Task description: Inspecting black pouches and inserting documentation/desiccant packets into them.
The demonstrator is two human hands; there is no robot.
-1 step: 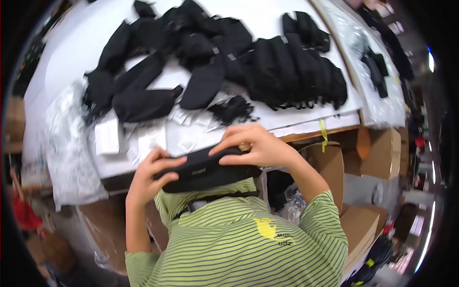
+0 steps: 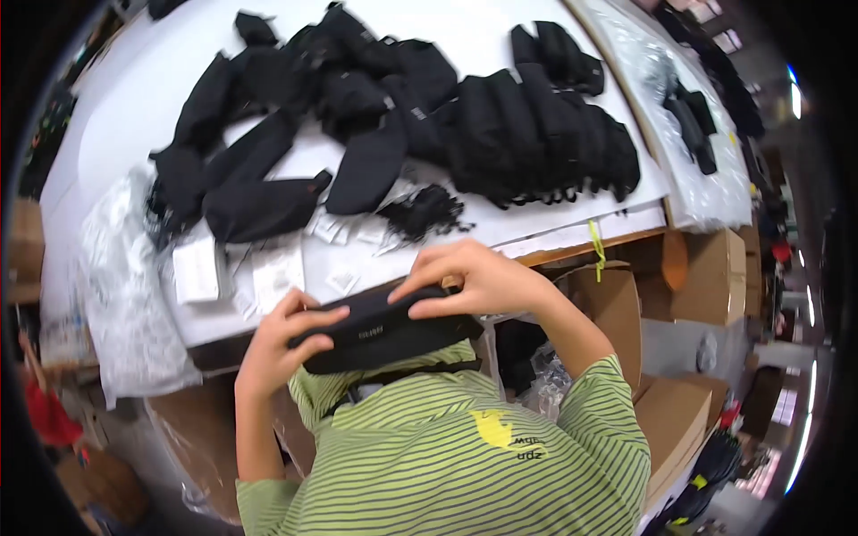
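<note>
Between my two hands, close in front of my body, is a black fabric pouch (image 2: 389, 334), long and narrow, with a small light mark on its face. My left hand (image 2: 284, 341) grips one end, thumb on the face and fingers over the top. The other end is pinched by my right hand (image 2: 465, 284), a ring on one finger. Past the table edge lies a loose heap of similar black pouches (image 2: 357, 98). On the right of it a tight row of black pouches (image 2: 545, 143) stands side by side. A tangle of black cords (image 2: 424, 213) sits nearest my right hand.
The white table (image 2: 125, 98) has a stack of white cards (image 2: 197, 271) and small packets near its front edge. Clear plastic bags (image 2: 134, 286) hang over the left corner. Cardboard boxes (image 2: 706, 277) stand at right. A yellow strip (image 2: 597, 250) dangles from the table edge.
The view has shifted slightly, so the table items sit a little lower and further left. Both hands keep their grip on the pouch, which appears slightly lower.
</note>
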